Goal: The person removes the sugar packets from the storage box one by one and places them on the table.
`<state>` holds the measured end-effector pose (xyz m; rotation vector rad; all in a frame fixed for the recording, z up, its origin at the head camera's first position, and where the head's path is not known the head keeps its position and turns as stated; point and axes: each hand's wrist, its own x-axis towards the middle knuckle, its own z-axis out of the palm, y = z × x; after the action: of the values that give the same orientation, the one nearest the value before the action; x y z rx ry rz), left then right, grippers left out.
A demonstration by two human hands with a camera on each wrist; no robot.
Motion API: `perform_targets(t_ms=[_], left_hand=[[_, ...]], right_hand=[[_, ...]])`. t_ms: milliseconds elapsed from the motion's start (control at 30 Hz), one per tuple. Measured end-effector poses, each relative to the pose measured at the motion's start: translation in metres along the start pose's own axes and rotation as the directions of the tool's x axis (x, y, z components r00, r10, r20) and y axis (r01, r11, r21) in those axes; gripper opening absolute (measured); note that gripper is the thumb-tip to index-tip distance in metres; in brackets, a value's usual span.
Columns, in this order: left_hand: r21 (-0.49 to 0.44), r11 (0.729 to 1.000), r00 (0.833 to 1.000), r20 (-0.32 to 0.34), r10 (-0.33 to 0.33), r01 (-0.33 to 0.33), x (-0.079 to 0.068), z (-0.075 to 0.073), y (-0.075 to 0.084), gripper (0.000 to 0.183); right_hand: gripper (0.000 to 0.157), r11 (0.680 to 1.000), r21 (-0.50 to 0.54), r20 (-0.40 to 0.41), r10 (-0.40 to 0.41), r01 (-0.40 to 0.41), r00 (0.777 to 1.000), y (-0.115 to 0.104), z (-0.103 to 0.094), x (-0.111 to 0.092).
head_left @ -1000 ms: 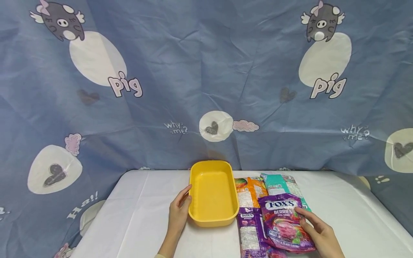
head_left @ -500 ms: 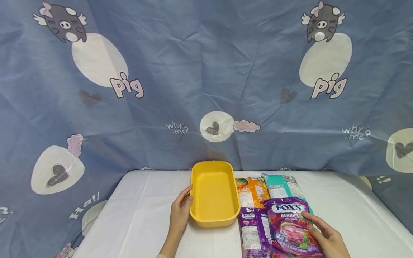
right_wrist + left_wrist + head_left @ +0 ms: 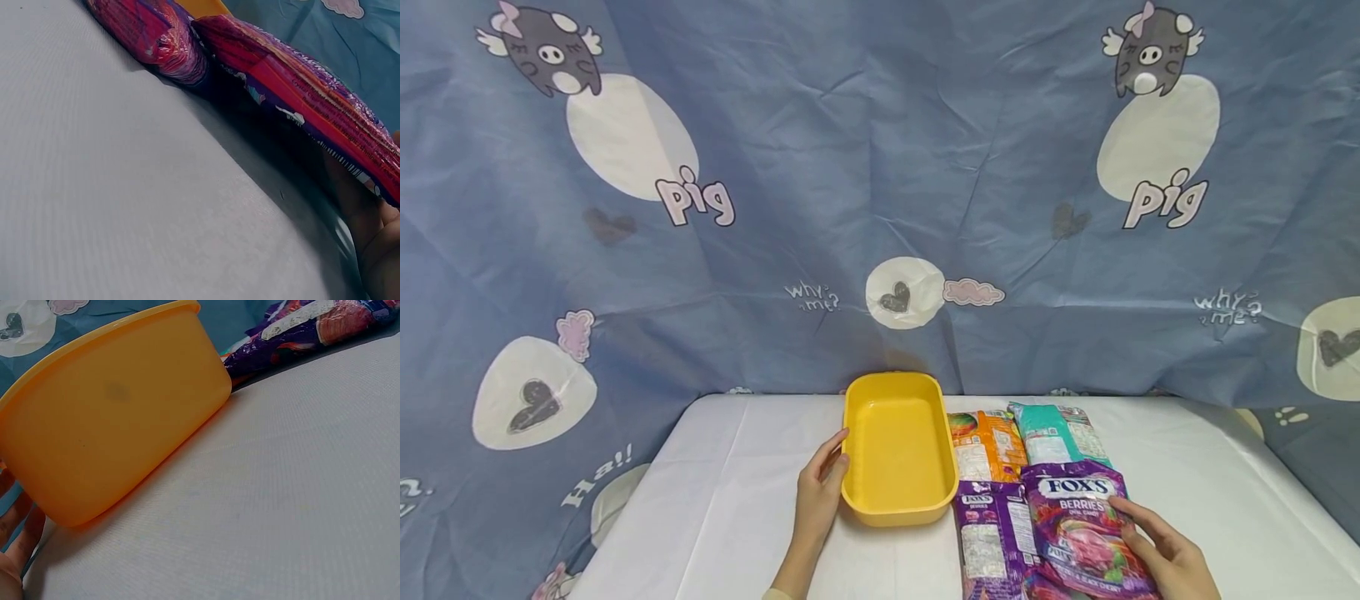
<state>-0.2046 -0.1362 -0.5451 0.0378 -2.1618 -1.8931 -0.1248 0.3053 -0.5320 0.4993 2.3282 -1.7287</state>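
In the head view my left hand touches the left outer side of a yellow plastic bin, its fingers fairly straight at the wall. The left wrist view has the bin's side wall large, fingers at its lower left corner. At the right, my right hand grips the right edge of a purple Fox's Berries candy bag. Seen from the right wrist, this bag is tilted, its held edge raised over the table and fingers reaching underneath. It partly overlaps another purple candy bag lying back side up.
Behind the purple bags lie an orange bag and a teal bag, beside the bin's right wall. All stand on a white-covered table. A blue patterned cloth hangs along the table's back edge.
My right hand has carried the Fox's Berries bag a little to the right and toward me, uncovering more of the purple and teal bags. My left hand stays at the bin.
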Motion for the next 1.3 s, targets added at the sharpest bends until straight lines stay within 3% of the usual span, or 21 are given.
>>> perform_targets(t_ms=[200, 400, 600, 767, 867, 967, 1067, 1300], left_hand=[[0.002, 1.000, 1.000, -0.002, 0.016, -0.016, -0.001, 0.000, 0.004, 0.034], [0.005, 1.000, 1.000, 0.003, 0.000, 0.000, -0.002, 0.000, -0.002, 0.034], [-0.005, 1.000, 1.000, 0.003, 0.007, -0.007, -0.001, -0.001, 0.000, 0.034], [-0.007, 1.000, 1.000, 0.011, -0.003, 0.003, -0.002, -0.001, 0.003, 0.034], [-0.008, 1.000, 1.000, 0.009, -0.009, 0.009, -0.002, 0.000, 0.003, 0.034], [-0.009, 1.000, 1.000, 0.010, -0.006, 0.006, -0.001, 0.000, 0.003, 0.034], [-0.011, 1.000, 1.000, 0.011, 0.000, 0.000, 0.000, 0.001, 0.003, 0.035], [-0.004, 1.000, 1.000, 0.024, -0.005, 0.005, 0.000, -0.003, 0.001, 0.034]], right_hand=[[0.061, 0.999, 0.038, 0.000, 0.016, -0.016, 1.000, 0.004, -0.004, -0.001], [0.063, 1.000, -0.009, -0.005, 0.003, -0.003, 1.000, 0.006, -0.008, -0.001], [0.064, 0.998, -0.009, -0.011, -0.067, 0.067, 0.998, 0.007, -0.008, -0.001], [0.061, 0.986, -0.089, -0.045, -0.144, 0.140, 0.989, 0.010, -0.007, -0.003], [0.054, 0.962, -0.182, -0.070, -0.221, 0.206, 0.973, 0.012, -0.005, -0.005], [0.042, 0.903, -0.329, -0.110, -0.327, 0.276, 0.939, 0.012, -0.002, -0.006], [0.035, 0.852, -0.436, -0.142, -0.383, 0.290, 0.913, 0.012, 0.000, -0.007], [0.036, 0.823, -0.483, -0.096, -0.389, 0.299, 0.916, 0.013, 0.002, -0.004]])
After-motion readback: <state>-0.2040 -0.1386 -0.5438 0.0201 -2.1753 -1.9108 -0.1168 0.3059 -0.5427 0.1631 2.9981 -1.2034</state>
